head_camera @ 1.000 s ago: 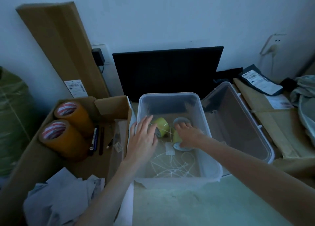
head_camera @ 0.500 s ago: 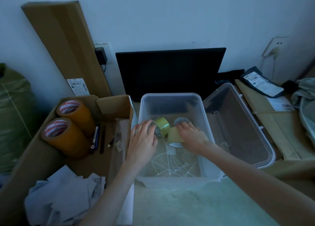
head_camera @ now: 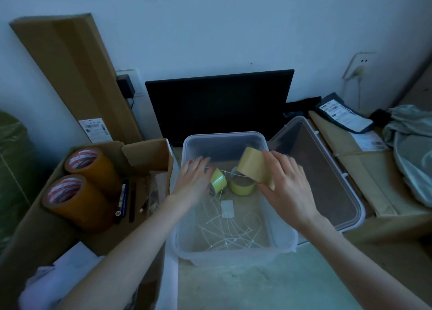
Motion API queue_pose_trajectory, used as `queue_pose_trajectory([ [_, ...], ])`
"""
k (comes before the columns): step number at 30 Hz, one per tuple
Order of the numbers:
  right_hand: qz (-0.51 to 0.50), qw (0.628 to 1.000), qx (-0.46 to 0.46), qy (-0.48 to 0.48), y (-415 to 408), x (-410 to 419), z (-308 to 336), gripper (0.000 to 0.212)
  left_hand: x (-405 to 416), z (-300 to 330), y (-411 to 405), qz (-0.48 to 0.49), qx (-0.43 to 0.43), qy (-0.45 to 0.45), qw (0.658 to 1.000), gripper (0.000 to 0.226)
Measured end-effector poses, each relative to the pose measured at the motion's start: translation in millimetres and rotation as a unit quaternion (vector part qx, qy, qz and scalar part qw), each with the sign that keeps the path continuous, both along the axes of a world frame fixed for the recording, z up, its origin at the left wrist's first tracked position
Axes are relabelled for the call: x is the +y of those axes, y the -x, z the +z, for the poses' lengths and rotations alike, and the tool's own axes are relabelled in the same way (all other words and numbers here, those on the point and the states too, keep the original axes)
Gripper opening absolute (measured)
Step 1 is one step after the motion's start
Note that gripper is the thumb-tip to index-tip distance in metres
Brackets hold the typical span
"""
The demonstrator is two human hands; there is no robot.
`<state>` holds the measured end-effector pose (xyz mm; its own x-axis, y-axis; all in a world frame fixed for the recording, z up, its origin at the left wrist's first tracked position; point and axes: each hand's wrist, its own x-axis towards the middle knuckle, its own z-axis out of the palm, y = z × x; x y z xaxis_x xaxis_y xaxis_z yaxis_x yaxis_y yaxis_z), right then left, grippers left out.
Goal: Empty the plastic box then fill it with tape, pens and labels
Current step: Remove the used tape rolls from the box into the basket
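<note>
A clear plastic box (head_camera: 233, 251) is seen at the centre of the table, with its lid (head_camera: 327, 181) lying just to its right. A tan tape roll (head_camera: 253, 168) is gripped by the right hand (head_camera: 284, 183), fingers and thumb curled round it, and is held tilted above the far right part of the box. A yellow-green tape roll (head_camera: 218, 183) is touched by the left hand (head_camera: 192, 182) inside the box on the left; whether it is gripped cannot be told. A second yellow-green roll (head_camera: 242, 188) is seen between them on the box floor. White cable ties (head_camera: 230, 232) and a small white label (head_camera: 227, 208) are spread over the near part of the floor. In the cardboard box (head_camera: 35, 228) at the left, two large brown tape rolls (head_camera: 79, 193) and some pens (head_camera: 126, 201) are kept.
</note>
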<state>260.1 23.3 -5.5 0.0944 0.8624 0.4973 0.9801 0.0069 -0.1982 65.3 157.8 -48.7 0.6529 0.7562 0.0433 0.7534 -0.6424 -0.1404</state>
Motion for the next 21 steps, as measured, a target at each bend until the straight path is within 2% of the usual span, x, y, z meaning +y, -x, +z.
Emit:
queue_pose_trajectory([
  [5, -0.003, 1.0, 0.008, -0.013, -2, -2, -10, 0.072, 30, -8, -23, -0.076, 0.157, -0.019, 0.984, 0.065],
  [10, -0.002, 1.0, 0.003, -0.002, -4, 3, -17, 0.071, 47, -29, -34, -0.148, 0.276, -0.04, 0.949, 0.049],
  [12, 0.001, 1.0, 0.003, -0.008, -4, 5, -18, 0.071, 52, -34, -35, -0.15, 0.286, -0.035, 0.946, 0.051],
  [17, 0.011, 1.0, 0.002, -0.021, -5, 9, -22, 0.07, 60, -41, -35, -0.13, 0.248, 0.0, 0.96, 0.068],
  [21, 0.006, 1.0, 0.012, -0.01, -6, 9, -25, 0.07, 59, -43, -40, -0.114, 0.216, 0.023, 0.97, 0.064],
])
